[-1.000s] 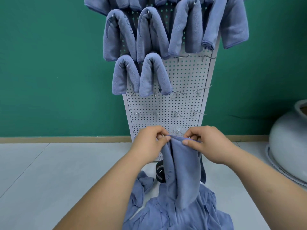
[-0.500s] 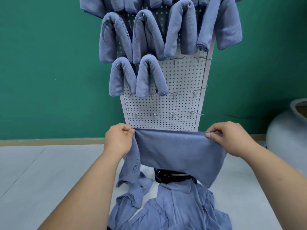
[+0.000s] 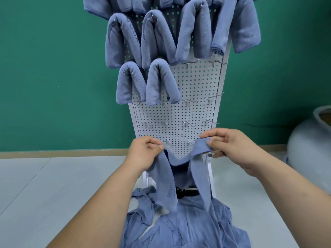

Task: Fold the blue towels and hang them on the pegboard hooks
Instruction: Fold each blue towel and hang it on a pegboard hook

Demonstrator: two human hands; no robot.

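Both hands up in front of the pegboard (image 3: 179, 113): left hand (image 3: 145, 154) and right hand (image 3: 231, 145) each pinching a corner of the blue towel (image 3: 179, 161), which sags between them, above the towel pile (image 3: 184, 224).

A plain dark green wall (image 3: 53, 68) fills the upper frame before me. A tan baseboard strip (image 3: 62, 152) runs along its foot, meeting the smooth pale grey floor (image 3: 53, 194) at lower left. A big rounded pale grey pot (image 3: 308, 140) sits at the right edge, cut off. Low centre, a black object with a pale stripe (image 3: 188, 191) shows; I cannot identify it.
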